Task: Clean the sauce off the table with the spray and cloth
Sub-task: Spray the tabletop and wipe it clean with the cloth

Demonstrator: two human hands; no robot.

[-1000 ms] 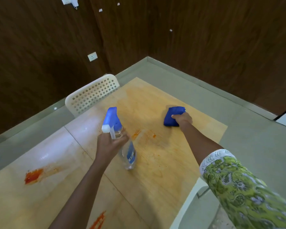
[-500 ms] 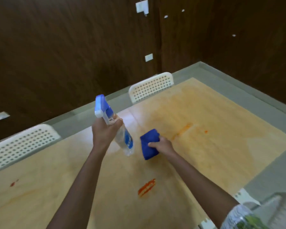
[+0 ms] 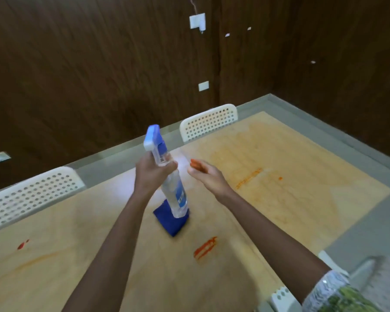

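Observation:
My left hand grips the neck of a clear spray bottle with a blue and white trigger head, held above the wooden table. The blue cloth lies on the table under the bottle's base, with no hand on it. My right hand hovers just right of the bottle, fingers loosely extended, with red sauce on the fingertips. A thick red sauce streak lies right of the cloth. A faint orange smear marks the right half, and small red spots sit at the left.
Two white perforated chair backs stand along the table's far edge. Another white chair part shows at the near right edge. Dark wood-panelled walls close the room behind, with grey floor around the table.
My right hand has let go of the blue cloth and risen beside the bottle. The cloth now lies on the table. My left hand has tilted the bottle more upright.

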